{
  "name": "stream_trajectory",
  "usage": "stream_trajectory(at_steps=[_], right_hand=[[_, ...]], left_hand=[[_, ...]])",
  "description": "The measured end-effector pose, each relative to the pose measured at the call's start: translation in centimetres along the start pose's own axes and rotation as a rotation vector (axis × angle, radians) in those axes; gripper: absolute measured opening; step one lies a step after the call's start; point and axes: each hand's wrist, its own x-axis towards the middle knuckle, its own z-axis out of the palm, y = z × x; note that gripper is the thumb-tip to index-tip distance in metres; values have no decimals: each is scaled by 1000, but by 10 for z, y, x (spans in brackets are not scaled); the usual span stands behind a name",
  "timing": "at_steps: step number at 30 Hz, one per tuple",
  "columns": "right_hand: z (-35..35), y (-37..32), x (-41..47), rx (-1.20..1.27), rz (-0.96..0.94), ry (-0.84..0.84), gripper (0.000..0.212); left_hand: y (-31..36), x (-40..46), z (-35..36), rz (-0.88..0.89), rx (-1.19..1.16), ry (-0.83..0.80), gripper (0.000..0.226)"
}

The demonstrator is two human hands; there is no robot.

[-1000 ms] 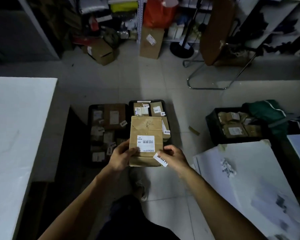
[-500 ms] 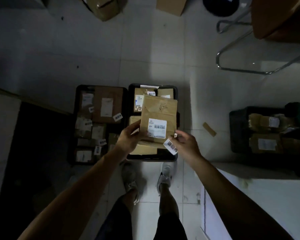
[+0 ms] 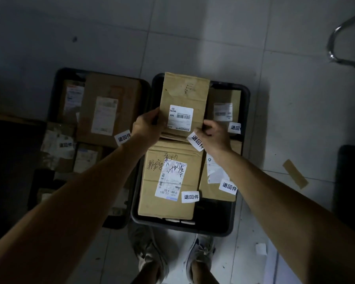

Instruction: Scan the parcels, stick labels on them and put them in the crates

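Left hand (image 3: 147, 128) grips parcel (image 3: 182, 105) over right crate (image 3: 241, 93) — right hand (image 3: 215, 136) pinches its edge, label (image 3: 197, 142) at corner. Step: placing. Next: lower flat onto boxes.

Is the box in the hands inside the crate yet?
Not yet. Both hands hold the box up over the crate, above the boxes inside.

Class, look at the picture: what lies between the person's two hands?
In the head view, the brown parcel lies between them: the left hand grips its left edge, the right hand its lower right corner, by the small label.
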Motion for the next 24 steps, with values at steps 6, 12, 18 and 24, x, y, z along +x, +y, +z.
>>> stream_trajectory(at_steps=[6, 12, 18, 24], right_hand=[[0, -16, 1, -161, 69, -72, 55], [-37, -101, -106, -415, -29, -104, 41], [-45, -242, -292, -655, -301, -439, 26], [17, -348, -468, -943, -723, -740, 26]], left_hand=[[4, -18, -7, -27, 86, -67, 37], [59, -113, -78, -94, 36, -89, 44], [127, -292, -205, -84, -4, -18, 66], [117, -472, -324, -209, 69, 323, 28]])
